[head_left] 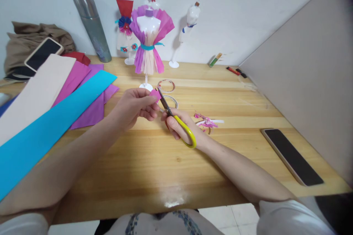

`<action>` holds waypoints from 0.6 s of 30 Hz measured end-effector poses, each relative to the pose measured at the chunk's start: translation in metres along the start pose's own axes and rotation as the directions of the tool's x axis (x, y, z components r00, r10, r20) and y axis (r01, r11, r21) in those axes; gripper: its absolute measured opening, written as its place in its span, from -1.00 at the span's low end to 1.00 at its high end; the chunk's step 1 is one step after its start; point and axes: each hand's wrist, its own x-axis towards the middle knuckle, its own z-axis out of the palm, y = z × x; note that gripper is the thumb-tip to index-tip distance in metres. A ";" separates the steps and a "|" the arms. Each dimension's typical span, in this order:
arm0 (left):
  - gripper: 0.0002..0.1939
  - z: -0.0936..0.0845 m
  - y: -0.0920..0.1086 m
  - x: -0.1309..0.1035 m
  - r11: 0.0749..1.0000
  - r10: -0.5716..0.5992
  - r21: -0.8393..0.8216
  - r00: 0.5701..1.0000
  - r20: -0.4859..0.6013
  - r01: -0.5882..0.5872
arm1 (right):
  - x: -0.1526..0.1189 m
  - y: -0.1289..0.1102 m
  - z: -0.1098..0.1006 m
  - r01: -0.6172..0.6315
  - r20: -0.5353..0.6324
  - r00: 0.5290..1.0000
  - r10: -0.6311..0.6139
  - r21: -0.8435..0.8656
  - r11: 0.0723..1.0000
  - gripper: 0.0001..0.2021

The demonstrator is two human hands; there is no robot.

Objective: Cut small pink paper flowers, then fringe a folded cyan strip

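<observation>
Pinching a small bright-pink paper piece (pixel 154 93), left hand (pixel 135 104), thumb against fingers. Piece sits at the blade end of the scissors (pixel 167 110); blades overlap its edge, can't tell if they're cutting. Right hand (pixel 186 117) grasps the scissors: dark metal blades, smooth yellow loop handles. Two ring-shaped tape rolls (pixel 174 86) lie just behind the scissors, the farther one red-patterned. Right of the scissors, near: crumpled pink scraps (pixel 206 122), thin and ragged, with a white strip.

Behind the scissors, glossy white dress form (pixel 149 25) wearing pleated purple, pink and cream paper, turquoise sash. Farther back, red-topped form (pixel 124 7) with blue-and-pink rosette, and plainer white form (pixel 193 16). Left of the scissors: turquoise sheet (pixel 68 112), long and matte, over cream sheet (pixel 41 91) and purple sheet (pixel 91 114). Back left of the scissors, grey-green metal bottle (pixel 95 31), faint pattern, leaning in view. Back right of the scissors, green-and-yellow tube (pixel 215 60), print too small to read. Well right of the scissors, dark-screened phone (pixel 293 156), flat on the wood-grain surface (pixel 132 169).
</observation>
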 end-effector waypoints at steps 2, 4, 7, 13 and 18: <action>-0.69 0.000 -0.001 0.000 1.000 0.013 -0.012 1.000 -0.016 -0.013 | 0.000 -0.002 0.000 -0.011 0.014 1.000 0.011 -0.008 1.000 -0.50; -0.71 -0.001 -0.001 0.001 1.000 0.024 -0.009 0.999 -0.022 -0.024 | -0.001 -0.004 -0.001 -0.026 0.017 1.000 0.026 -0.020 0.999 -0.51; -0.75 -0.003 0.001 0.001 1.000 0.016 0.027 1.000 -0.018 -0.015 | -0.001 -0.006 0.000 -0.046 0.010 0.999 0.046 -0.015 0.999 -0.51; -0.80 -0.004 0.005 0.001 0.997 0.013 0.071 1.000 0.001 -0.013 | -0.001 -0.006 0.000 -0.055 0.023 0.998 0.055 -0.002 0.998 -0.51; -0.80 -0.006 0.010 0.000 0.994 -0.005 0.109 1.000 0.012 0.003 | 0.000 -0.005 -0.003 -0.022 0.047 0.999 0.023 -0.017 1.000 -0.50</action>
